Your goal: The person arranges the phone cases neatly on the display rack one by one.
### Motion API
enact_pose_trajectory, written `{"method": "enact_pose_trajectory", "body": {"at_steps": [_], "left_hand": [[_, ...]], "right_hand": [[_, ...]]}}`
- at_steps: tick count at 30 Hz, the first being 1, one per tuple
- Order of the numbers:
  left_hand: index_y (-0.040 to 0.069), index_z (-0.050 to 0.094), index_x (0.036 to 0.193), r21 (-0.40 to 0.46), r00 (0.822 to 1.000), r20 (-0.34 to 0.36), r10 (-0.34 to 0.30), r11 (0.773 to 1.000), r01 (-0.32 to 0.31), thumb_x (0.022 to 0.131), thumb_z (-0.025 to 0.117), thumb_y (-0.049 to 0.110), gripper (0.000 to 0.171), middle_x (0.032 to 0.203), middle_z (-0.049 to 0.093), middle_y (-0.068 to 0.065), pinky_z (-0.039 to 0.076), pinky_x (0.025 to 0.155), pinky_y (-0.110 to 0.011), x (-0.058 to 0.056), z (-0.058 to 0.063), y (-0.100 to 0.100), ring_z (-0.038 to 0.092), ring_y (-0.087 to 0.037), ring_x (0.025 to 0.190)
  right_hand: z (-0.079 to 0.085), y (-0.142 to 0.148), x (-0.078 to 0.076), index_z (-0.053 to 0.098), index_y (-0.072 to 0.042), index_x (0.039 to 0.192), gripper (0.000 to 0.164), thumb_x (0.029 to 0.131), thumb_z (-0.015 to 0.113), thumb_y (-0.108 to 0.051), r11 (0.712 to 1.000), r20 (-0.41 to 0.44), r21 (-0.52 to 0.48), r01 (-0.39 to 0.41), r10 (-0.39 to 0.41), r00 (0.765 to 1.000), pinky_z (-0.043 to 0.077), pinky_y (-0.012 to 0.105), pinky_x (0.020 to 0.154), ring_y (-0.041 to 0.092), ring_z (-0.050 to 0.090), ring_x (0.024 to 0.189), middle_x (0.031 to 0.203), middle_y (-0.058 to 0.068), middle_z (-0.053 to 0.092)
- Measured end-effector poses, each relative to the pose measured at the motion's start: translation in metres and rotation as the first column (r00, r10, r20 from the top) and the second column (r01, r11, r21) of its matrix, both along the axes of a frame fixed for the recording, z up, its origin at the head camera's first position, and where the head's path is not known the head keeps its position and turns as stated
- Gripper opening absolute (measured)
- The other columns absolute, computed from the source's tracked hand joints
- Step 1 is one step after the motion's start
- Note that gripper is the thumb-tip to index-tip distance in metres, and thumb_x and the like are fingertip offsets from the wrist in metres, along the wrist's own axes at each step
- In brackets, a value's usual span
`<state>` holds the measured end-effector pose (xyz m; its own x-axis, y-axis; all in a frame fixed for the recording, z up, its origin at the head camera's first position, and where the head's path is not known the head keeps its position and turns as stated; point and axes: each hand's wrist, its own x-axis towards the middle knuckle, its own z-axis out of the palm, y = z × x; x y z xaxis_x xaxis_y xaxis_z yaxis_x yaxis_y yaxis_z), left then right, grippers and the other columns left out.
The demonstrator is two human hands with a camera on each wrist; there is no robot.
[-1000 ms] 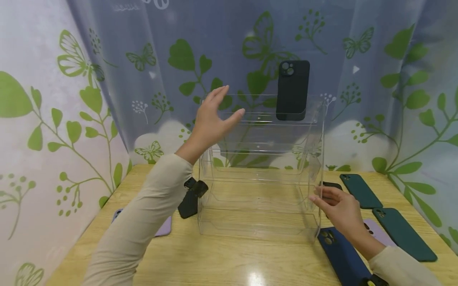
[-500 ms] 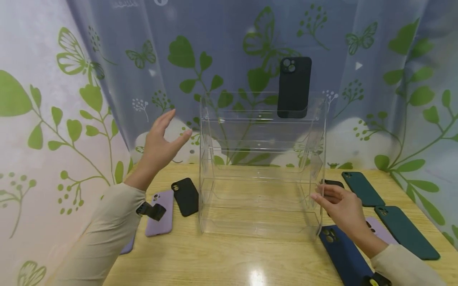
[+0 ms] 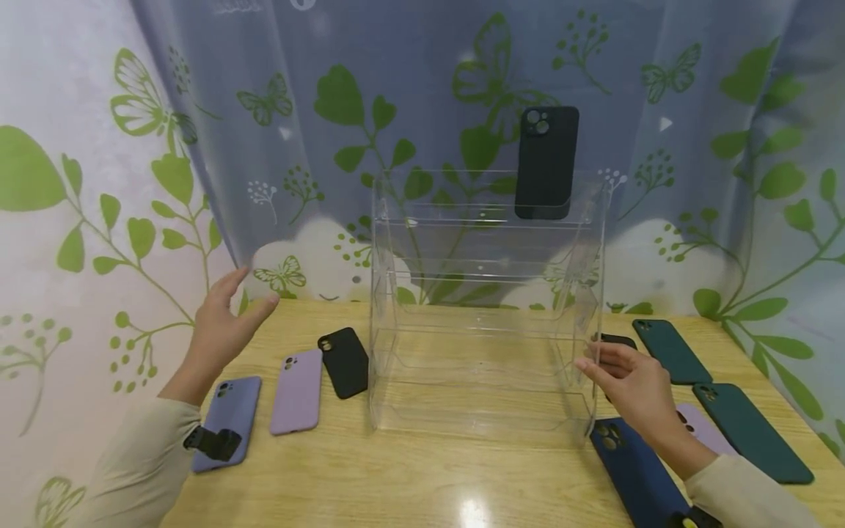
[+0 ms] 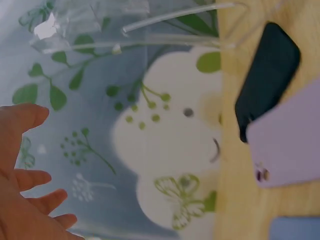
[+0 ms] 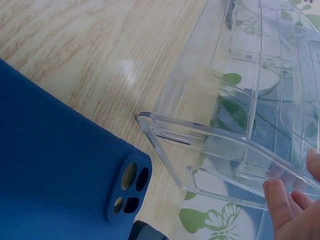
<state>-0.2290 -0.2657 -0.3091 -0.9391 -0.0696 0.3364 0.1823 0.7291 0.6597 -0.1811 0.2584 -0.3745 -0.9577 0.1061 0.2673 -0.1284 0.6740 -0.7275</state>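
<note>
In the head view a clear acrylic display rack [image 3: 480, 425] with stepped tiers stands mid-table. A black phone case [image 3: 546, 163] is upright on its top tier, toward the right. My right hand [image 3: 630, 385] pinches the rack's right side panel, thumb on the inner face and fingers on the outer, as the right wrist view shows the hand [image 5: 287, 207] at the panel's edge. My left hand [image 3: 221, 326] hovers at the left with fingers spread, holding nothing, above a blue-violet phone case [image 3: 238, 407]. Nearby lie a lilac phone case [image 3: 296, 392] and another black phone case [image 3: 345, 363].
Right of the rack lie a dark blue phone case [image 3: 637, 466], two dark green cases [image 3: 670, 350], a second lilac case [image 3: 703, 429] and a black case [image 3: 617, 340] partly behind my hand. A patterned curtain [image 3: 422, 44] hangs behind the wooden table [image 3: 396, 484].
My left hand has moved from above the rack's left side leftward and down, uncovering the cases on the left. My right hand stays at the side panel.
</note>
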Motion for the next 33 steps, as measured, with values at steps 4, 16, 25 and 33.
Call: {"method": "enact_pose_trajectory", "body": {"at_steps": [4,16,25,33], "left_hand": [[0.003,0.017,0.153,-0.028,0.997,0.064,0.035,0.999,-0.034,0.094,0.055,0.048,0.083,0.153,0.017,-0.03,0.023,0.101,-0.072,0.006,-0.02,-0.022,0.018,-0.053,0.137],[-0.01,0.013,0.149,-0.065,0.974,0.2,0.107,0.993,-0.096,0.093,0.057,0.049,0.092,0.146,0.017,-0.041,0.023,0.1,-0.072,0.028,-0.08,-0.06,0.018,-0.059,0.132],[-0.015,0.012,0.146,-0.118,0.94,0.321,0.115,0.99,-0.081,0.089,0.062,0.052,0.101,0.143,0.018,-0.044,0.021,0.104,-0.069,0.044,-0.114,-0.074,0.019,-0.061,0.13],[-0.02,0.021,0.142,-0.197,0.933,0.341,0.118,0.979,-0.052,0.088,0.064,0.048,0.097,0.138,0.025,-0.046,0.026,0.104,-0.067,0.049,-0.142,-0.075,0.027,-0.06,0.126]], "right_hand": [[-0.001,0.0,0.0,0.059,-0.003,0.128,0.059,0.089,0.065,-0.046,1.0,0.003,-0.004,0.008,-0.008,1.0,0.057,0.026,0.069,0.03,0.066,0.101,0.12,0.021,0.064],[-0.002,0.004,0.0,0.059,-0.003,0.129,0.058,0.089,0.065,-0.045,1.0,-0.004,-0.013,0.012,-0.012,1.0,0.056,0.02,0.069,-0.023,0.047,0.081,0.121,0.021,0.064],[-0.002,0.004,0.0,0.059,-0.004,0.129,0.058,0.089,0.065,-0.045,1.0,0.008,-0.009,0.009,-0.009,1.0,0.055,0.019,0.067,-0.013,0.057,0.085,0.121,0.02,0.064],[0.0,0.003,-0.001,0.058,-0.003,0.13,0.059,0.089,0.066,-0.044,1.0,0.03,-0.025,0.0,0.001,1.0,0.056,0.022,0.07,-0.004,0.063,0.089,0.123,0.021,0.062]]}}
